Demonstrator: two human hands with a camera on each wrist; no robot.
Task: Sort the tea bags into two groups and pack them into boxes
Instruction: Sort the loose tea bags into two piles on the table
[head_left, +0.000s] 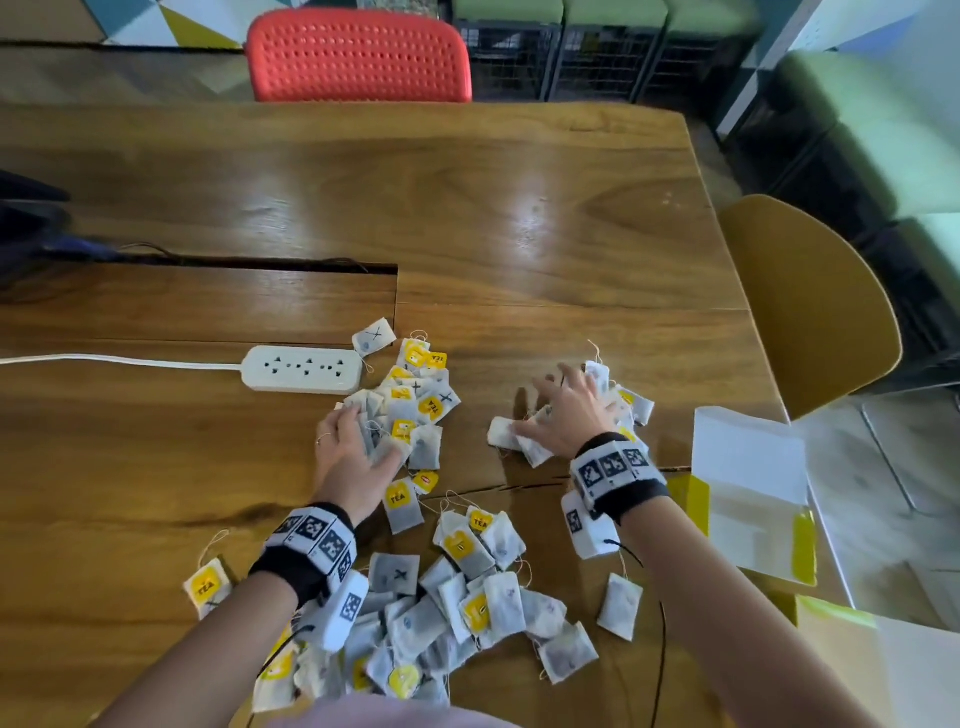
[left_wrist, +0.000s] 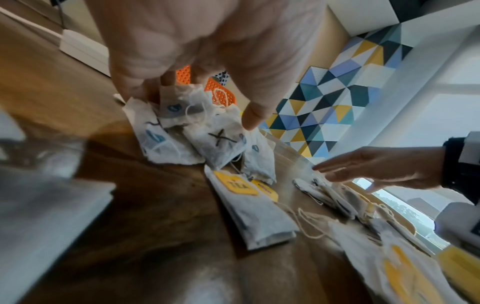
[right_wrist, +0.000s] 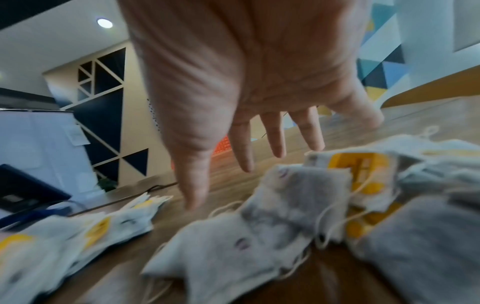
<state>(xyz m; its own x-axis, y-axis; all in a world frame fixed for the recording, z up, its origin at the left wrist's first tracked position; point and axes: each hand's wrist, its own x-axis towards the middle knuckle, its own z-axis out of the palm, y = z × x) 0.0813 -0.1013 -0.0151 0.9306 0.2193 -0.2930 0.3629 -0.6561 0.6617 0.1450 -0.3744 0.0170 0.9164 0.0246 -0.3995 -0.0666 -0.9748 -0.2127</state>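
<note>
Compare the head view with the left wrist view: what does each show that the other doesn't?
Only the head view shows the open box at the table's right edge, the yellow chair, and the big unsorted pile of tea bags nearest the person.

Only the left wrist view shows, from under the left hand, its fingers gripping a bunch of bags, one marked with a black X.

Both show the right hand with fingers spread over its own small pile, the power strip, the red chair and the wooden table.
</note>
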